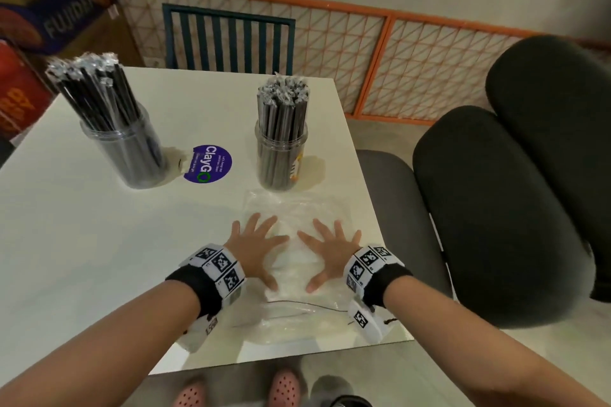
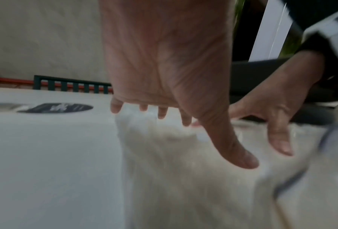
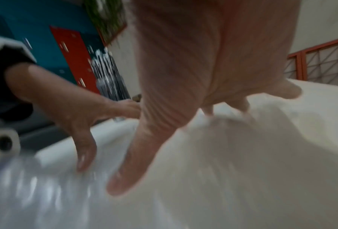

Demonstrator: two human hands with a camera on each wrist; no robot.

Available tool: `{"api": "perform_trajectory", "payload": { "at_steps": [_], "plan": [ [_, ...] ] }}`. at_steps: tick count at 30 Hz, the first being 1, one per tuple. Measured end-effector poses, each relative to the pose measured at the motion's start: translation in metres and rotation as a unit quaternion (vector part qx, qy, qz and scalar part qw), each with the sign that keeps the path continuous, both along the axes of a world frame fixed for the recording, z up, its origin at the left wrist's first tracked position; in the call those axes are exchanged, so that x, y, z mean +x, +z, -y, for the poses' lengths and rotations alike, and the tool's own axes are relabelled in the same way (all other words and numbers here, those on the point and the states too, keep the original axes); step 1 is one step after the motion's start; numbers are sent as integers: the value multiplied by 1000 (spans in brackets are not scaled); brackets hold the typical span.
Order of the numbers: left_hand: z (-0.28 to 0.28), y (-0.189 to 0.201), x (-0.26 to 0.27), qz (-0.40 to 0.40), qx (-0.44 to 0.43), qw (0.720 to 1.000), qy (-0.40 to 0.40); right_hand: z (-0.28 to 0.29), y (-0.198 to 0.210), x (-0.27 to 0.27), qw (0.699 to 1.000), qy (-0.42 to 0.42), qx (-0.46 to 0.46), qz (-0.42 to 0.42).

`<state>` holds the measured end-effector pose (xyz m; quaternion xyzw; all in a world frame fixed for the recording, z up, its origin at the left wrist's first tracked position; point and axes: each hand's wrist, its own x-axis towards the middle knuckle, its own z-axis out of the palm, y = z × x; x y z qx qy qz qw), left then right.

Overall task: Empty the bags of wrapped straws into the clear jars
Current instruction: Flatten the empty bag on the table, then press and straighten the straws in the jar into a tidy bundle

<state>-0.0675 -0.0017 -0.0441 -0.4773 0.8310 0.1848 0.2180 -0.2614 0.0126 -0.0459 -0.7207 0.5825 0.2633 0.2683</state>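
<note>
Two clear jars hold wrapped black straws upright: the left jar (image 1: 132,145) at the table's far left, the right jar (image 1: 281,155) near the middle. In front of the right jar an empty clear plastic bag (image 1: 291,261) lies flat on the white table (image 1: 82,258). My left hand (image 1: 256,246) and right hand (image 1: 330,251) lie side by side on the bag, palms down, fingers spread and straight. In the left wrist view the left hand (image 2: 164,77) presses the bag (image 2: 173,170); in the right wrist view the right hand (image 3: 183,77) does the same on the bag (image 3: 203,170).
A round purple sticker (image 1: 208,163) lies between the jars. A teal slatted chair (image 1: 229,40) stands behind the table, dark cushioned seats (image 1: 496,208) to the right, cardboard boxes (image 1: 49,16) at far left. An orange-framed mesh fence (image 1: 380,53) runs along the wall.
</note>
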Motion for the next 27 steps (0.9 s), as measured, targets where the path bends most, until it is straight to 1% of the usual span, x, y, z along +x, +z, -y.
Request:
{"api": "perform_trajectory", "payload": {
  "at_steps": [2, 3, 5, 7, 10, 13, 16, 17, 19, 20, 21, 22, 24, 25, 27],
  "plan": [
    [2, 29, 4, -72, -47, 996, 9, 13, 27, -2, 999, -25, -7, 23],
    [4, 44, 8, -117, -67, 991, 28, 21, 44, -3, 998, -36, -23, 47],
    [14, 72, 13, -200, -82, 973, 85, 40, 80, -4, 991, -51, -74, 102],
    [32, 95, 23, -259, -84, 949, 158, 60, 114, 1, 976, -81, -143, 142],
    [69, 116, 32, -292, -87, 922, 237, 91, 139, 10, 942, -155, -217, 205],
    [106, 124, 32, -309, -76, 909, 268, 114, 144, 24, 911, -208, -237, 265],
    [133, 123, 26, -368, -28, 890, 267, 127, 133, 40, 888, -256, -226, 307],
    [139, 122, 23, -390, -17, 882, 263, 129, 128, 46, 876, -269, -231, 328],
    [148, 120, 15, -449, 6, 858, 247, 137, 112, 51, 839, -302, -246, 380],
    [153, 117, 11, -476, 12, 846, 239, 141, 107, 52, 827, -308, -252, 397],
    [158, 117, 8, -494, 16, 838, 231, 143, 108, 54, 823, -306, -261, 402],
    [164, 117, 7, -502, 18, 836, 223, 144, 110, 55, 824, -305, -274, 392],
    [175, 121, 9, -504, 17, 843, 187, 150, 115, 50, 826, -301, -298, 372],
    [181, 125, 12, -503, 23, 849, 161, 155, 119, 45, 832, -292, -292, 370],
    [190, 143, 19, -478, 68, 868, 116, 163, 130, 34, 858, -252, -262, 364]
  ]
}}
